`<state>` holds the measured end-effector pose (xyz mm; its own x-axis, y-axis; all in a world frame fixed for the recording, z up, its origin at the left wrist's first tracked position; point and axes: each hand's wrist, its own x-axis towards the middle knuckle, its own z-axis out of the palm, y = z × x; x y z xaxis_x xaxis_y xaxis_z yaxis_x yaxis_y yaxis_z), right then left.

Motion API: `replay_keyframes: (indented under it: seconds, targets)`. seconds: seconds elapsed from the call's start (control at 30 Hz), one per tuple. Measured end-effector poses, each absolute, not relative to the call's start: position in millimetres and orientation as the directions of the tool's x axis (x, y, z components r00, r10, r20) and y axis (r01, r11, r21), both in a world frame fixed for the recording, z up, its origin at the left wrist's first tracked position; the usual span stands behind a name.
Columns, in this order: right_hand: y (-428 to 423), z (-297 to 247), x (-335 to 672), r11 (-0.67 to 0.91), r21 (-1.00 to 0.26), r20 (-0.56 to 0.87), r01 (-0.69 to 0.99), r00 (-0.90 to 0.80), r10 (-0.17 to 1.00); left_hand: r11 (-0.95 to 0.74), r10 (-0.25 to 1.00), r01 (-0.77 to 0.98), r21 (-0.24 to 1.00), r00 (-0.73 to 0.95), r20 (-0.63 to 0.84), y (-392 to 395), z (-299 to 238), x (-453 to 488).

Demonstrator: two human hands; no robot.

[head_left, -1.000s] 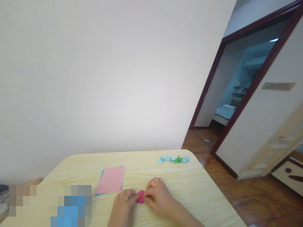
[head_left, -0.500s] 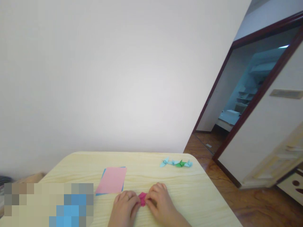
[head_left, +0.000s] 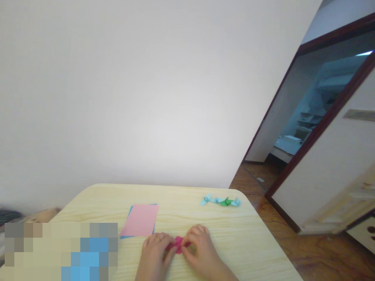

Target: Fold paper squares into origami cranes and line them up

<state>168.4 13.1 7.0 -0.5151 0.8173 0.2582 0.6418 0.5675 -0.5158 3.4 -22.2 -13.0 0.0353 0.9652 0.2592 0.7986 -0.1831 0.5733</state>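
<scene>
Left hand (head_left: 154, 253): near the middle of the table's near side, fingers curled forward, fingertips pressed against the left end of the folded magenta paper (head_left: 177, 244)

Right hand (head_left: 199, 249): just right of the left hand, fingers bent inward and pinching the paper's right end, both hands together around it

Folded magenta paper: small and creased into an uneven, narrow shape, gripped between the fingertips; contact with the table surface hidden by the fingers

Far row: origami cranes in a tight line near the table's far right edge, light blue (head_left: 206, 200), green (head_left: 226, 201) and light blue (head_left: 236, 202); exact count hard to tell at this size

Flat sheets: pink paper sheet (head_left: 140, 220) lying on a blue paper sheet (head_left: 129, 217), blue edges showing at the sides, far left of the hands

Progress: finished cranes in the far row, magenta piece only part folded, pink and blue sheets with no visible creases

Surroundings: pale wood-grain table (head_left: 88, 199), white wall (head_left: 146, 97) beyond it, open doorway (head_left: 310, 109) with a dark red frame to the far right, reddish-brown floor (head_left: 322, 257), pixelated patch (head_left: 61, 246) over the near left corner
</scene>
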Motion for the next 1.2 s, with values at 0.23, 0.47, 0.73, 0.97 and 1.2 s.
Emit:
replay_keyframes:
  seconds: [0.23,0.47,0.73,0.97,1.2]
  targets:
    - [13.8,3.1,165.9,0.551,-0.506,0.263,0.664,-0.490,0.831,-0.196,0.968,0.820,0.538,0.075,0.239,-21.9,-16.8,3.8]
    - [12.9,1.9,162.0,0.522,-0.502,0.297,0.689,-0.430,0.853,-0.182,0.972,0.826,0.534,0.069,0.226,-21.8,-11.8,5.7]
    - [15.2,-3.1,159.2,0.483,-0.519,0.297,0.706,-0.381,0.876,-0.158,0.976,0.810,0.565,0.042,0.213,-19.6,-9.0,5.8]
    - [16.4,-2.7,159.4,0.482,-0.548,0.302,0.684,-0.375,0.876,-0.145,0.977,0.809,0.570,0.027,0.211,-19.7,-10.6,4.9]
    - [15.4,0.8,159.3,0.482,-0.570,0.290,0.666,-0.385,0.876,-0.154,0.975,0.802,0.577,0.028,0.222,-16.8,-14.1,4.7]
